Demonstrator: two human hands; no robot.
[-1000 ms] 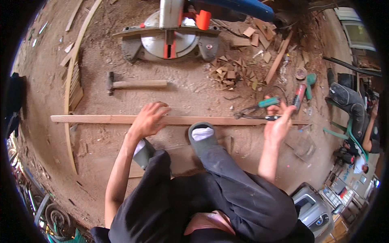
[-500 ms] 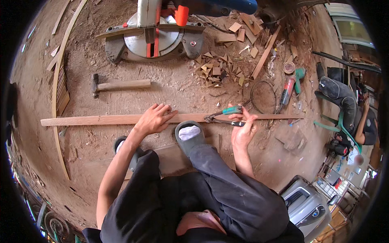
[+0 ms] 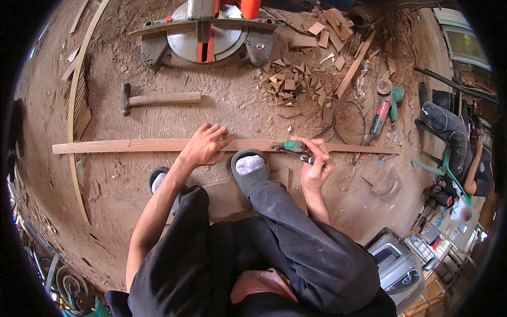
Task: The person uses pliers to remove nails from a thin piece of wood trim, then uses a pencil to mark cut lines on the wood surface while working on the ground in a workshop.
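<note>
A long narrow wooden strip (image 3: 116,146) lies across the ground in front of my feet. My left hand (image 3: 205,146) grips it left of its middle, with fingers bent over the far edge. In my right hand (image 3: 318,165) is a pair of pliers (image 3: 293,146) with a green handle and a black one. My fingers wrap the handles, which sit fairly close together. The jaws point left and meet the strip just right of my right foot; what they bite on is too small to see. A hammer (image 3: 163,99) with a wooden handle lies beyond the strip.
A miter saw (image 3: 206,45) stands at the far side. Right of it are a heap of wood offcuts (image 3: 292,82) and a corded red-and-green power tool (image 3: 381,113). Another person (image 3: 449,124) sits at the right. A silver toy car (image 3: 398,261) is near right.
The handles of the pliers have closed together as my right fingers curled around them. My left hand remains on the strip. The whole view has shifted slightly.
</note>
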